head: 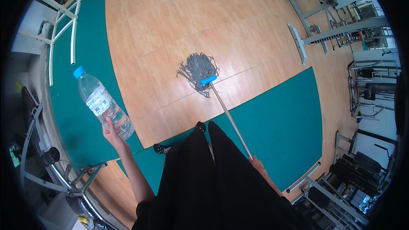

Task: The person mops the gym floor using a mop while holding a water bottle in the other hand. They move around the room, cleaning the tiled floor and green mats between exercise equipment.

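At the left, my left hand [114, 137] grips the lower part of a clear plastic water bottle [119, 119] with a blue cap and a printed label. The bottle leans up and to the left. My right hand [256, 163], at the lower right, holds the top end of a mop's metal handle [228, 115]. From there the handle runs up to a blue clamp [208, 80] and a grey string mop head [200, 67], which lies spread on the wood-look floor [166, 38].
Green mats [281, 118] lie at right and left, under and beside my feet. A white metal frame [74, 32] stands on the left mat. Gym machines [361, 33] line the right side, and a chrome-framed machine [73, 188] stands at lower left.
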Available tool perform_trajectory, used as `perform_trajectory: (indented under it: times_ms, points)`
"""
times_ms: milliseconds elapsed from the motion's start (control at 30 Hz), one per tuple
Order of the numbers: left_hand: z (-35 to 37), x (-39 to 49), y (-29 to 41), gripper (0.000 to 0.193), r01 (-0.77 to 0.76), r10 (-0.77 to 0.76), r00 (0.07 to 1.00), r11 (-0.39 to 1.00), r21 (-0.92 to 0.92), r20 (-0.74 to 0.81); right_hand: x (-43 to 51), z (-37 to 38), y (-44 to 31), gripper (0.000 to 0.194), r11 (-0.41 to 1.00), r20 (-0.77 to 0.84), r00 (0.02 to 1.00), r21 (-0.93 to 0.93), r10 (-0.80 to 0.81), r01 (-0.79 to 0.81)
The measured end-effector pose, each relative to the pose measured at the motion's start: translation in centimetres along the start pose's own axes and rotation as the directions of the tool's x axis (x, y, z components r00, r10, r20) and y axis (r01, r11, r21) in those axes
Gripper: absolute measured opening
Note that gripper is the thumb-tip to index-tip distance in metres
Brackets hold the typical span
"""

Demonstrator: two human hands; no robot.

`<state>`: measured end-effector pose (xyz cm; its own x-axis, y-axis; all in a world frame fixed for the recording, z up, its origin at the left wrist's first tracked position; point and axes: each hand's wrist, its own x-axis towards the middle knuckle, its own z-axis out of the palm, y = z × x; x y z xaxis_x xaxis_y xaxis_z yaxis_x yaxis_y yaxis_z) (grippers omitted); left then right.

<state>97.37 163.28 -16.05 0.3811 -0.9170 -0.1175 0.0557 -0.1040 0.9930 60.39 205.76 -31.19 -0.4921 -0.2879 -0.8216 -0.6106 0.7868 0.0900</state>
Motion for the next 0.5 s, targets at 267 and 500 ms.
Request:
perform_trajectory:
  times_ms: [267, 500]
  points:
    - [-0.2, -0.6, 0.7, 0.040, -0.026, 0.026, 1.000, 0.999, -0.020, 0.007, 10.4, -8.2, -15.2, 0.038, 0.957, -0.104, 0.966, 0.151, -0.235, 0.249]
    - [-0.3, -0.7, 0.8, 0.041, 0.009, -0.011, 0.999, 0.999, -0.048, -0.051, 3.7, -4.2, -7.2, 0.036, 0.963, 0.030, 0.963, 0.000, -0.269, 0.269]
